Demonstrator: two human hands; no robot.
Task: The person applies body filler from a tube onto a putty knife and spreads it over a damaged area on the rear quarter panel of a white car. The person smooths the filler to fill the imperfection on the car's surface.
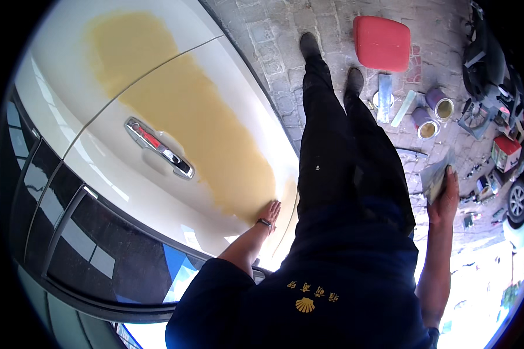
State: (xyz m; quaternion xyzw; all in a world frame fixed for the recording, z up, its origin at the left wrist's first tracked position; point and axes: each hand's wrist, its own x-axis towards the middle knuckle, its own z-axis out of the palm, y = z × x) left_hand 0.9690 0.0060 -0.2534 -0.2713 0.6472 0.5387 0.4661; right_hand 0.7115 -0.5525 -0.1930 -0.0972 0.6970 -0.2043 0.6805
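My left hand (270, 213) lies flat with its fingers stretched out on the white car door (110, 152), at the near end of a long band of yellow-tan filler (215, 131). A dark band circles that wrist. The filler runs past the chrome door handle (160, 149), which has a red part, and on across the seam to the far panel. Away from the car, at my right side, my right hand (445, 200) grips a thin, flat, greyish sheet (434, 178). What kind of sheet it is, I cannot tell.
A red stool (382, 43) stands on the paving beyond my feet. Two open cans (428, 129) and several long flat strips (385, 98) lie right of my legs. Farther right are a red-and-white box (506, 153), scattered small items and a car wheel (518, 200).
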